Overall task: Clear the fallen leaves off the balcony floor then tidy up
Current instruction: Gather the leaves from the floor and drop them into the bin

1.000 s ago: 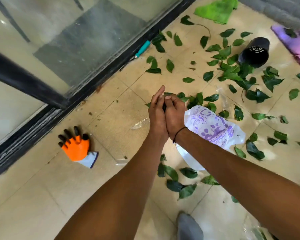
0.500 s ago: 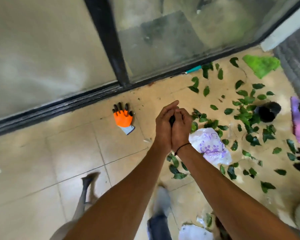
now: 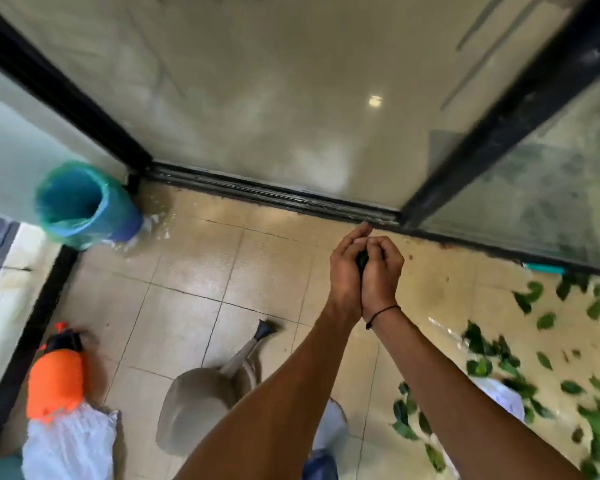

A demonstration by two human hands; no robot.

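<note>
Cupping a dark wad, apparently gathered leaves, the left hand (image 3: 344, 271) and right hand (image 3: 381, 271) press together, fingers curled around it, above the tan tiled balcony floor (image 3: 194, 271) near the black sliding-door track (image 3: 274, 195). Scattered green fallen leaves (image 3: 499, 355) cover the floor's right edge. A blue bin lined with a green plastic bag (image 3: 80, 206) stands in the far-left corner. Judged step: carrying a handful to disposal; next, reaching left over the bin and parting both hands.
</note>
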